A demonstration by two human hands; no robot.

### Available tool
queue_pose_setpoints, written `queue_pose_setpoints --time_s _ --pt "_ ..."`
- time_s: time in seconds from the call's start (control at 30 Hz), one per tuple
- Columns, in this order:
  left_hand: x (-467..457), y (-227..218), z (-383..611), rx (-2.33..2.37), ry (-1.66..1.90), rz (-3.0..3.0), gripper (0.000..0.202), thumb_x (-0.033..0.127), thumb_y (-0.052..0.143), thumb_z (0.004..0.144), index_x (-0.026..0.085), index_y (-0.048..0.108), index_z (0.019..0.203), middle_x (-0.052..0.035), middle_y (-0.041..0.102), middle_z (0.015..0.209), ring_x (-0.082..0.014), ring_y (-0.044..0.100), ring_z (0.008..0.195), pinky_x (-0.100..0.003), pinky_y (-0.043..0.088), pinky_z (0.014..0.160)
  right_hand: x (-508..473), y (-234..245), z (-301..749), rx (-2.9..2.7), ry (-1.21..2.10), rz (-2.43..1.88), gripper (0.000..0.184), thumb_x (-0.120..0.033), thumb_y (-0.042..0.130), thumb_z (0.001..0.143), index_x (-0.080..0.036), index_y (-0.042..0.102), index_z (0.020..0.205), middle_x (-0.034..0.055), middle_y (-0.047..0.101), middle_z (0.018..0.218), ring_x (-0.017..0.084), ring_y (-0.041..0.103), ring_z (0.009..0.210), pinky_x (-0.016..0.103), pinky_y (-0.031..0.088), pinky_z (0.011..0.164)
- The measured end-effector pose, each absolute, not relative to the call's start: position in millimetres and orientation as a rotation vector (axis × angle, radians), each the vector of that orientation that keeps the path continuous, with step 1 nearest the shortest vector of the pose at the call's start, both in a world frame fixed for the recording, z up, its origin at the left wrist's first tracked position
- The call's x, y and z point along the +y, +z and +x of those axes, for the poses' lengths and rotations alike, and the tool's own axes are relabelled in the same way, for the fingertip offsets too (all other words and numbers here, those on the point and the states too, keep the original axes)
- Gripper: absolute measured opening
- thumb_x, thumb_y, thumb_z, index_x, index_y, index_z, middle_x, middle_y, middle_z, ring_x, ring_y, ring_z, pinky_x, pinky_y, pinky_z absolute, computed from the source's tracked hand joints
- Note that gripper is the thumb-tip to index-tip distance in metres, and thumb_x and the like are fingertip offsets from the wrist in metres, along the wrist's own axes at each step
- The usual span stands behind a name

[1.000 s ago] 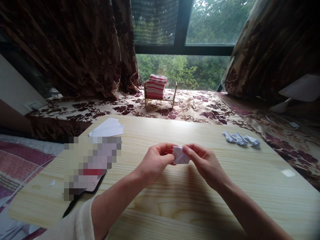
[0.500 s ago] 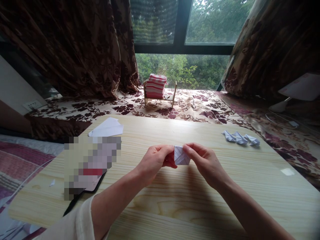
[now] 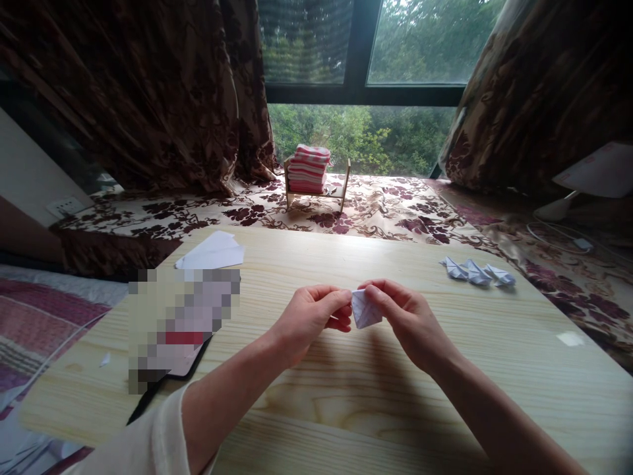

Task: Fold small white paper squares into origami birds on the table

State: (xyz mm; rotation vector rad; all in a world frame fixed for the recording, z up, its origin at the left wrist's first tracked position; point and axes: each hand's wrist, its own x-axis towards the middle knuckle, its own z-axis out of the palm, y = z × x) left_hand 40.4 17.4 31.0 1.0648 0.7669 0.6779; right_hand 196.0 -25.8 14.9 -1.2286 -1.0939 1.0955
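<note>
Head view, left hand (image 3: 310,315) and right hand (image 3: 401,316) pinching a small folded white paper piece (image 3: 364,309) between fingertips at frame centre, above pale wooden table (image 3: 376,396), three folded paper pieces (image 3: 477,272) at right.

A pale wood worktop (image 3: 346,409) faces a window (image 3: 361,86) of green trees between dark floral curtains (image 3: 148,99)

I see the paper (image 3: 366,309): a small white piece, folded into a compact creased wedge whose point tips toward the near edge. It is held over the middle of the bench (image 3: 346,402), pinched at its top between my left hand (image 3: 311,315) and right hand (image 3: 403,316).
</note>
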Motion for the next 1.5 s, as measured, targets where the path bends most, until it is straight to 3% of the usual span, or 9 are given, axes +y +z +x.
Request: queue_pose_setpoints --time_s 0.17,0.53,1.03,1.23,1.33,1.5 --pt "17.6 30.2 41.1 0.742 0.695 1.067 0.031 0.04 0.064 0.073 0.011 0.06 0.06 -0.0012 0.056 0.062 -0.0096 0.052 0.057 -0.023 0.046 0.058 -26.4 15.3 194.7 -1.12 1.107 -1.219 0.029 -0.043 0.064 0.077 -0.015 0.066 0.083 0.0002 0.063 0.07 0.011 0.052 0.064 0.023 0.042 0.059" --pt "18.1 29.2 40.6 0.825 0.756 1.244 0.026 0.035 0.063 0.073 0.011 0.064 0.063 -0.0016 0.058 0.06 -0.0118 0.054 0.059 -0.027 0.046 0.065 -25.8 15.7 192.6 -1.143 1.075 -1.264 0.031 -0.046 0.063 0.076 -0.016 0.066 0.081 0.0015 0.063 0.071 0.013 0.055 0.064 0.025 0.045 0.059" --pt "10.9 29.8 40.4 0.94 0.913 1.591 0.022 0.028 0.059 0.077 0.012 0.064 0.063 -0.0022 0.061 0.064 -0.0134 0.053 0.064 -0.023 0.041 0.059 -25.8 18.3 190.7 -1.189 1.063 -1.28 0.032 -0.048 0.064 0.075 -0.015 0.065 0.077 0.001 0.062 0.069 0.013 0.054 0.063 0.025 0.044 0.06" --pt "12.9 33.3 41.2 0.886 0.746 1.539 0.029 0.034 0.053 0.08 0.014 0.058 0.059 0.0008 0.05 0.055 -0.0107 0.043 0.057 -0.022 0.033 0.052 -24.5 17.2 190.5 -1.121 1.065 -1.22 0.031 -0.047 0.064 0.077 -0.016 0.064 0.076 0.0006 0.06 0.066 0.013 0.053 0.061 0.025 0.044 0.058" --pt "12.0 32.9 42.0 0.861 0.679 1.589 0.03 0.03 0.05 0.081 0.015 0.052 0.055 0.0023 0.043 0.053 -0.0096 0.036 0.054 -0.022 0.029 0.051 -23.5 16.4 191.0 -1.079 1.038 -1.225 0.031 -0.047 0.065 0.076 -0.016 0.063 0.075 0.0004 0.06 0.067 0.013 0.052 0.062 0.024 0.044 0.059" --pt "8.5 28.2 40.9 0.911 0.818 1.862 0.023 0.02 0.048 0.081 0.015 0.061 0.062 -0.0002 0.052 0.061 -0.0119 0.045 0.06 -0.024 0.033 0.058 -24.9 17.6 193.5 -1.112 1.083 -1.252 0.031 -0.047 0.065 0.076 -0.017 0.063 0.076 0.0008 0.061 0.07 0.014 0.054 0.065 0.025 0.044 0.062"
